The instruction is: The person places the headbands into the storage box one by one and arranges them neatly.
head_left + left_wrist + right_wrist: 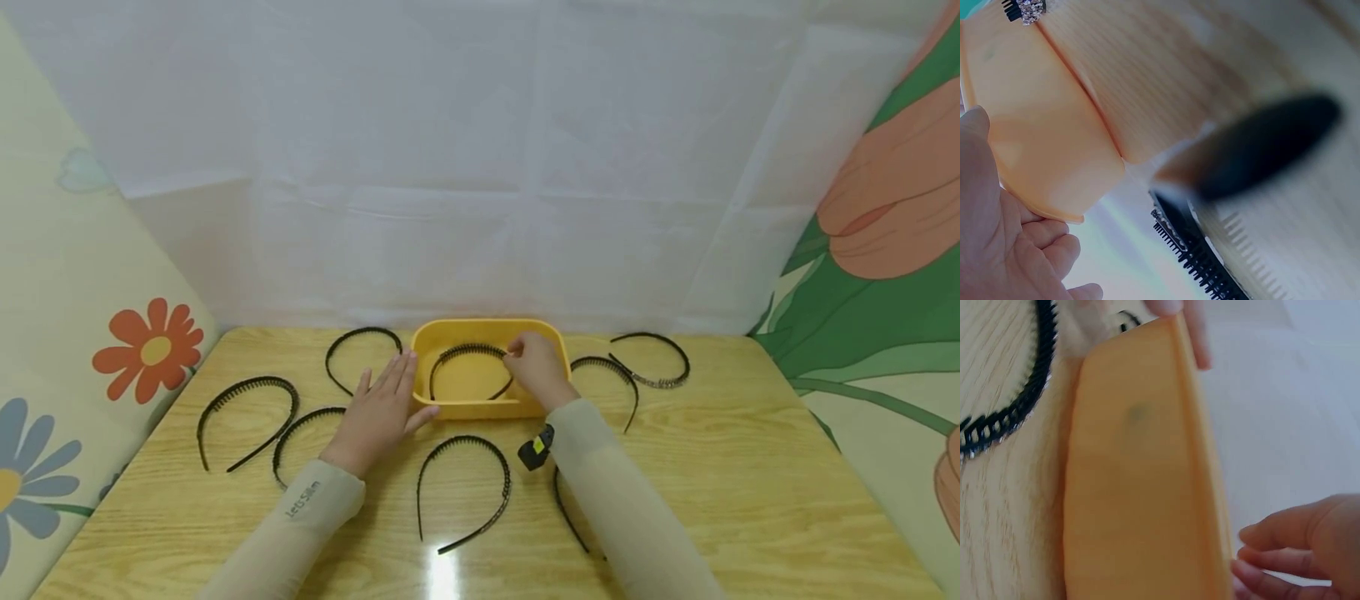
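Note:
A yellow plastic basket [480, 410] stands near the back of the table with a black toothed headband [471, 348] in it. My right hand [538, 367] reaches over the basket's right part and pinches the headband's right side between thumb and fingers. In the right wrist view the front wall hides that held part. At the left end, my left hand [382, 414] rests against the basket, fingers straight along the rim and thumb over the front edge. One headband [303, 417] lies partly under the left wrist; another [363, 331] is just beyond the fingers.
More black headbands lie spread around: one at far left [258, 381], one in front of the basket [467, 439], two to its right [600, 362] [678, 354]. Another [567, 510] is partly under the right sleeve. A white cloth [480, 167] hangs behind the table.

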Tool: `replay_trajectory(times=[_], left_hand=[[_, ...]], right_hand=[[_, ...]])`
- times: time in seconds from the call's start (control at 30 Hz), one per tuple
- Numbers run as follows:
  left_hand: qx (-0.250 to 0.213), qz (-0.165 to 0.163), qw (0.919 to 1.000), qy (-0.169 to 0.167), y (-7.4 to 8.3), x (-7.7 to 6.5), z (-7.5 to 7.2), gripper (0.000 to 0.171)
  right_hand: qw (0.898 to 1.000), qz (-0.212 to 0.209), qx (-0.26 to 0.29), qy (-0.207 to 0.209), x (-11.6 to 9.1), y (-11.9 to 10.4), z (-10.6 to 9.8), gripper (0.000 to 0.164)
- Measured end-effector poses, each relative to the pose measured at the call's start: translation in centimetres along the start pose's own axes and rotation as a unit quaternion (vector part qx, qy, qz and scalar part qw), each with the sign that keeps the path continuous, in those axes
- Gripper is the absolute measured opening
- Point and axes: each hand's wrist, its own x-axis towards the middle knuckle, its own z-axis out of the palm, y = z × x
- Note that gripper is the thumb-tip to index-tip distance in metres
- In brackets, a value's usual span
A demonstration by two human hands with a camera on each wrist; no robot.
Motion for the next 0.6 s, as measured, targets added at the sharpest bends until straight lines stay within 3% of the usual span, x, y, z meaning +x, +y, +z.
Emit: replay_trajectory(times=[0.23,0.6], left_hand=[[0.003,-0.001,1.0000,0.002,0.1,0.0,0.1,0.088],[-0.002,-0.004,1.0000,-0.004,0.8,0.0,-0.3,0.087]], right_hand=[[0.996,-0.055,0.031,0.057,-1.7,0.5,-1.5,0.019],[0.990,-0.065,0.054,0.113,-4.1,3.8,-6.1,0.021]])
